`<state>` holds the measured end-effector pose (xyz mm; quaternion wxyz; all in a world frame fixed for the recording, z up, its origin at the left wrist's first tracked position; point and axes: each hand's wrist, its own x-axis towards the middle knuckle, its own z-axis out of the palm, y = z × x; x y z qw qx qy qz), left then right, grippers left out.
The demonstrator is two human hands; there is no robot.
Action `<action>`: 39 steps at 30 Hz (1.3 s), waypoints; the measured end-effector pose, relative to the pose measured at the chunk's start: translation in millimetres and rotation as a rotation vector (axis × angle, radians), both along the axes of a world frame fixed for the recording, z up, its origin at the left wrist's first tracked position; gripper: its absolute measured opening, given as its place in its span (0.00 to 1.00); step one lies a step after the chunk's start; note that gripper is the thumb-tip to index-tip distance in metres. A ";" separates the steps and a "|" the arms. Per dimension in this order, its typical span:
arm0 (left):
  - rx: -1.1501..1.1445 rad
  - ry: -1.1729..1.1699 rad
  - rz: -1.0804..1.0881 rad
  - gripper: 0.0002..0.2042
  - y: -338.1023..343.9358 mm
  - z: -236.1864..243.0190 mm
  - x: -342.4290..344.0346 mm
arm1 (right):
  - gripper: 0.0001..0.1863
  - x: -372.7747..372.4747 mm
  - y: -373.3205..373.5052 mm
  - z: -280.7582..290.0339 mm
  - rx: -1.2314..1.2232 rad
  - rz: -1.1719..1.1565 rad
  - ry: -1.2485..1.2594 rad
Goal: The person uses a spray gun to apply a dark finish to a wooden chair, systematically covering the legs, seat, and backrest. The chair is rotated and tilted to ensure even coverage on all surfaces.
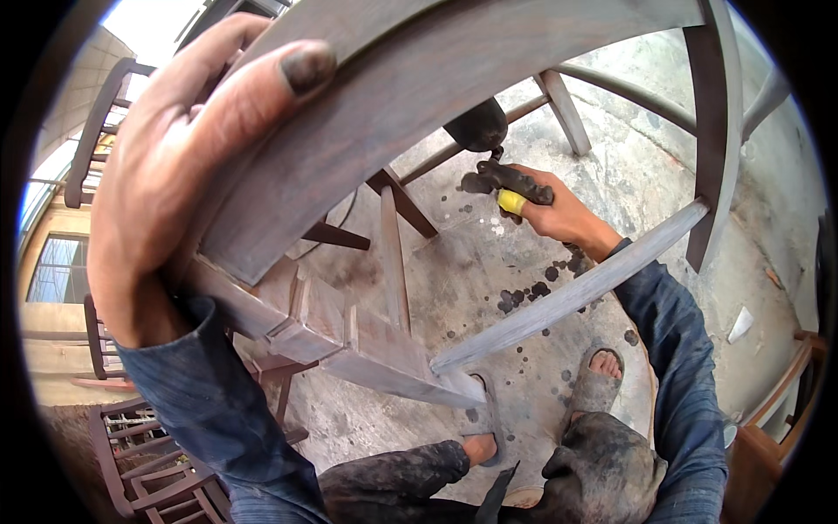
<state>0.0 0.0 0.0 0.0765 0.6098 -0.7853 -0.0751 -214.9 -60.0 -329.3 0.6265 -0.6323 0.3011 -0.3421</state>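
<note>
A wooden chair [367, 140], part greyish and part dark brown, is tilted up in front of me and fills much of the view. My left hand [166, 175] is closed over its upper left edge, the thumb lying on the broad curved board and its tip stained dark. Beyond the chair's pale stretcher [567, 293], my right hand [563, 210] grips a dark-coated spray gun [478, 182] with a rounded black cup [478, 127]. Black coating covers the fingers, and a yellow band [511, 203] shows there. The trigger is hard to make out.
Dark stains [524, 297] spot the concrete floor [419, 297] around my sandalled feet [602, 375]. Brown chair frames [161, 454] stand at the left. Wooden furniture [768, 410] is at the lower right edge, with a white scrap [740, 324] on the floor nearby.
</note>
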 end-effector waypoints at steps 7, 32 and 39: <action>-0.011 0.078 -0.002 0.37 0.3 -7.9 -6.6 | 0.12 -51.2 -10.3 16.7 0.183 0.121 0.006; 0.007 0.076 0.000 0.39 5.0 -6.4 -16.5 | 0.17 -9.1 -57.9 34.1 -0.006 0.090 0.173; -0.028 0.079 -0.008 0.41 6.1 -14.0 -13.9 | 0.13 -31.5 -56.3 20.7 0.193 0.180 0.134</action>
